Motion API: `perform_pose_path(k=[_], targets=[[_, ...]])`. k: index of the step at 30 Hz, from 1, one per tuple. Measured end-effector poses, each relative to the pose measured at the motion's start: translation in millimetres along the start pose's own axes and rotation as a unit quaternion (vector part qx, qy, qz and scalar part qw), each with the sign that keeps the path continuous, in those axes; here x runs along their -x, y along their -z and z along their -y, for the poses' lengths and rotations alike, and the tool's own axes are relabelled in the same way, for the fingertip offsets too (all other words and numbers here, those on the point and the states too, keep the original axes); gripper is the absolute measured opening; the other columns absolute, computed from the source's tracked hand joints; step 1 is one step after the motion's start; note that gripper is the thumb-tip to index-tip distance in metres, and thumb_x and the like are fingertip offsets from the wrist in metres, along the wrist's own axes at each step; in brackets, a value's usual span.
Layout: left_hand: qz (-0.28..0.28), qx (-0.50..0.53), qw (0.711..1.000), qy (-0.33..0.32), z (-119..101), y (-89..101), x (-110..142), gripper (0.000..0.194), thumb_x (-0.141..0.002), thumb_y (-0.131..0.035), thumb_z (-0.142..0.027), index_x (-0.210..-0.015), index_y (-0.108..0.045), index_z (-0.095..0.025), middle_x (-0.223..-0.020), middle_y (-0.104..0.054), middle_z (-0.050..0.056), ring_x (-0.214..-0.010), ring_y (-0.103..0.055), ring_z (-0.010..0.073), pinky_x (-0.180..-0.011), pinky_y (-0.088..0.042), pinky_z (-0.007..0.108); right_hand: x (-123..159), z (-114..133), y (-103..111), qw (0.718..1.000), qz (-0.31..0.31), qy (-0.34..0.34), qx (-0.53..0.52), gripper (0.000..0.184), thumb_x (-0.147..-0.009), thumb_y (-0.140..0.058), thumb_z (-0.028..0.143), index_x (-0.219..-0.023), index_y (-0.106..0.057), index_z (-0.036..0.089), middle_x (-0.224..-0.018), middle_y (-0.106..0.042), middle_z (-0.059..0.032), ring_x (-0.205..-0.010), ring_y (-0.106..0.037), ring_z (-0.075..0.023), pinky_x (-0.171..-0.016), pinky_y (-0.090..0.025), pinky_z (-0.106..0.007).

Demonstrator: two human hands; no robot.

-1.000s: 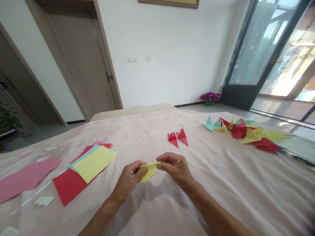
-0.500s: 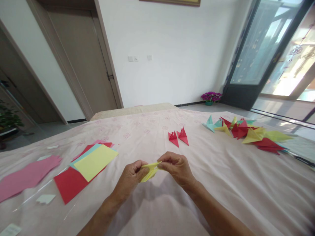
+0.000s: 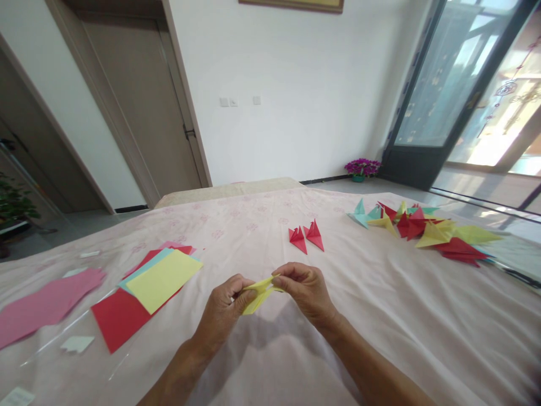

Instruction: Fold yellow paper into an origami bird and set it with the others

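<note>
A small folded piece of yellow paper (image 3: 258, 298) is held up over the cloth between both hands. My left hand (image 3: 230, 300) is closed on its left end, thumb on top. At the upper right end, my right hand (image 3: 305, 288) pinches a narrow part of it between thumb and fingers. A gap shows between two of the paper's layers near the right fingertips. Just beyond the hands stand two red folded paper cranes (image 3: 305, 237), side by side.
On the left lies a stack of coloured sheets, a yellow sheet (image 3: 165, 280) on top, beside pink paper (image 3: 48, 301) and a white scrap (image 3: 78, 343). Several folded paper cranes (image 3: 422, 225) are heaped at the right. A pink patterned cloth (image 3: 236, 225) covers the surface.
The right fingers have shifted slightly to the right along the yellow paper, and its right part shows a little more. Both hands keep their grip.
</note>
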State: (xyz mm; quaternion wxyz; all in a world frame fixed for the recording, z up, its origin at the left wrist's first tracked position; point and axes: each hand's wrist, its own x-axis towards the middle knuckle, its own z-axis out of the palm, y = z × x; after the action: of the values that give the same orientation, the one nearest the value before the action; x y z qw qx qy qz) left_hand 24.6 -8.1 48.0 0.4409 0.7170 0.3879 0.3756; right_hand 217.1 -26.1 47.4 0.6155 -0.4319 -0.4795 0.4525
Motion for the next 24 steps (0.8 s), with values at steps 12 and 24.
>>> perform_pose_path(k=[12,24], targets=[[-0.037,-0.047,0.998,-0.036,0.4,-4.3,3.6,0.031,-0.091,-0.053,-0.043,-0.087,-0.070,-0.018,-0.076,-0.055,0.001,-0.072,-0.053,0.0155,-0.065,-0.040,0.023,-3.3,0.1,3.3,0.999,0.013,-0.030,-0.003,0.023,-0.063,-0.082,0.034,-0.077,-0.076,0.017,-0.063,-0.068,-0.0013,-0.055,-0.057,-0.0110,-0.049,-0.047,-0.021],[-0.052,-0.099,0.991,-0.073,-0.3,-5.2,6.0,0.027,-0.094,-0.050,-0.038,-0.085,-0.066,-0.019,-0.076,-0.054,0.000,-0.070,-0.053,0.0143,-0.064,-0.040,0.023,-1.6,2.6,1.4,0.999,0.017,-0.015,0.048,0.020,-0.068,-0.078,0.035,-0.070,-0.073,0.016,-0.060,-0.065,-0.0001,-0.053,-0.054,-0.0100,-0.050,-0.044,-0.021]])
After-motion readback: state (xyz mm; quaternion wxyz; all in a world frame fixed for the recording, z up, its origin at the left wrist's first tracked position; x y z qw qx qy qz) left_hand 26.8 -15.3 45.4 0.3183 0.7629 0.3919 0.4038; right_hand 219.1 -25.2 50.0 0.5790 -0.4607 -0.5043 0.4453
